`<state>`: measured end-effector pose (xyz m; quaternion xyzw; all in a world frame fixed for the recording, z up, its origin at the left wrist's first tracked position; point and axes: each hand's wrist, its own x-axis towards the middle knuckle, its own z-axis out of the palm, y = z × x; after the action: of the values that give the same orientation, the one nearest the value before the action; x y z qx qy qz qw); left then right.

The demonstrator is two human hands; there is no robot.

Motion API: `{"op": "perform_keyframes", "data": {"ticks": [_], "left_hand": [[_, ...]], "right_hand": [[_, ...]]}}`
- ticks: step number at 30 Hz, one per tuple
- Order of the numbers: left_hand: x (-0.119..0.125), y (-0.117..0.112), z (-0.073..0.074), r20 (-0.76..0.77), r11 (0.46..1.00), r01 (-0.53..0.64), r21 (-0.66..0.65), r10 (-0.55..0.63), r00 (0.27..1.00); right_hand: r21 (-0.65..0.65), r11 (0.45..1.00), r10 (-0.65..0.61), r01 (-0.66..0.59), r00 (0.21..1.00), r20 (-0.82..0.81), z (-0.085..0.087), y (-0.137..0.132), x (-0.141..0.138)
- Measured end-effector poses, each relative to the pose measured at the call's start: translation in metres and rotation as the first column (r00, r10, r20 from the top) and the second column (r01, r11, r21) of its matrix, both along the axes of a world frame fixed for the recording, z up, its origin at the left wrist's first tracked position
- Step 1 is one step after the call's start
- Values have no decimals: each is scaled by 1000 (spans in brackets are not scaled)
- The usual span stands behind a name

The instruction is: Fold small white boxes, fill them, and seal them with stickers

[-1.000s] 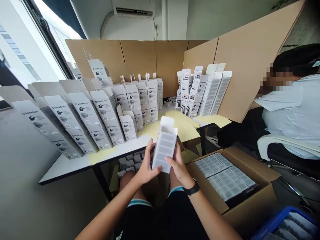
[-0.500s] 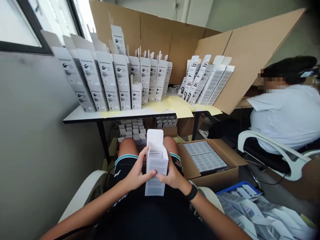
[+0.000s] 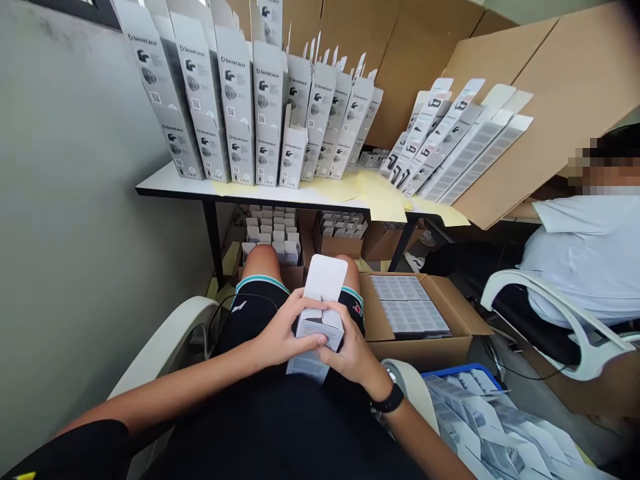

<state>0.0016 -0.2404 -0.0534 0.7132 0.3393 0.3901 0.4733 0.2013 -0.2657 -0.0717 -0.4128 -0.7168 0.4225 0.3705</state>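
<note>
Over my lap I hold a white carton with both hands, its top flap standing open and pointing away from me. My left hand wraps round its left side, thumb on the front face. My right hand, with a black watch on the wrist, grips the right side. On the white table ahead stand rows of upright printed cartons with open top flaps, and another leaning batch at the right.
An open cardboard box of flat packed sheets sits on the floor to my right. A blue bin of plastic bags is at the lower right. More small cartons lie under the table. A person in a light shirt sits at right.
The carton has come down from table height to my lap, and the view has tilted downward. Both hands have kept hold of it and closed in round its upper end.
</note>
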Motion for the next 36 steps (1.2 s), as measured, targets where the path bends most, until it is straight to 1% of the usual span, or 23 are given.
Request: {"op": "perform_keyframes", "data": {"ticks": [1, 2, 3, 4, 5, 6, 7, 8, 9, 10, 11, 12, 14, 17, 19, 20, 22, 24, 26, 27, 30, 33, 36], "left_hand": [[0, 0, 2, -9, 1000, -4, -9, 4, 1000], [-1, -1, 3, -17, 1000, -7, -17, 7, 1000], [-1, -1, 5, -25, 1000, -7, -24, 7, 1000], [-2, -1, 6, -32, 1000, -6, -30, 5, 999], [-2, -2, 7, -40, 999, -1, -36, 0, 999], [-2, -2, 8, -47, 999, 5, -40, -7, 999], [-2, -2, 8, -52, 999, 12, -40, -14, 999], [-2, -1, 8, -56, 999, 22, -38, -24, 998], [-2, -1, 7, -62, 999, 33, -34, -35, 997], [-2, -1, 6, -71, 999, 38, -29, -40, 997], [-2, -1, 5, -83, 999, 37, -26, -39, 996], [-3, 0, 4, -97, 999, 27, -26, -29, 995], [-4, 1, 3, -117, 1000, 4, -29, -7, 993], [-6, 1, 2, -111, 1000, 13, -27, -16, 994], [-6, 0, 1, -98, 1000, 27, -13, -28, 995], [-6, -1, 0, -97, 1000, 23, 2, -23, 995], [-5, -5, -3, -63, 999, -13, 37, 15, 998], [-3, -8, -6, 42, 996, -59, 67, 56, 998], [-1, -9, -7, 170, 993, -91, 76, 77, 982], [0, -9, -5, 204, 993, -91, 77, 74, 976], [0, -4, 4, 175, 992, -96, 88, 79, 981], [-1, 2, 12, 145, 986, -129, 109, 112, 983], [-2, 3, 14, 150, 982, -143, 126, 124, 981]], "right_hand": [[-17, 1000, 21, -20, 999, 28, 3, 0, 3], [-36, 998, 43, -42, 999, 19, 6, 2, 5], [-60, 996, 56, -58, 998, -35, 9, 6, 8], [-84, 995, 45, -57, 990, -137, 11, 11, 10], [-114, 993, 1, -33, 962, -272, 13, 18, 11], [-168, 986, -65, -4, 913, -403, 15, 28, 11], [-248, 969, -138, 11, 855, -499, 17, 38, 11], [-342, 940, -204, 7, 814, -544, 18, 49, 10], [-431, 902, -239, -22, 806, -542, 20, 60, 9], [-498, 866, -242, -56, 824, -513, 22, 69, 8], [-539, 837, -212, -90, 855, -473, 24, 76, 7], [-549, 827, -159, -120, 887, -433, 26, 82, 7], [-502, 844, -10, -189, 931, -366, 31, 86, 9], [-351, 876, 248, -332, 932, -263, 40, 80, 17], [-224, 907, 332, -356, 933, -137, 48, 74, 21], [-153, 927, 338, -343, 939, -55, 53, 71, 21], [-22, 952, 306, -305, 946, 106, 60, 65, 21], [77, 956, 264, -284, 944, 197, 65, 61, 20], [134, 952, 243, -275, 946, 213, 67, 58, 20], [159, 950, 233, -269, 949, 212, 66, 57, 20], [220, 944, 196, -245, 954, 225, 64, 53, 23], [234, 943, 172, -235, 950, 259, 64, 49, 23], [245, 938, 178, -247, 945, 274, 66, 46, 22]]}}
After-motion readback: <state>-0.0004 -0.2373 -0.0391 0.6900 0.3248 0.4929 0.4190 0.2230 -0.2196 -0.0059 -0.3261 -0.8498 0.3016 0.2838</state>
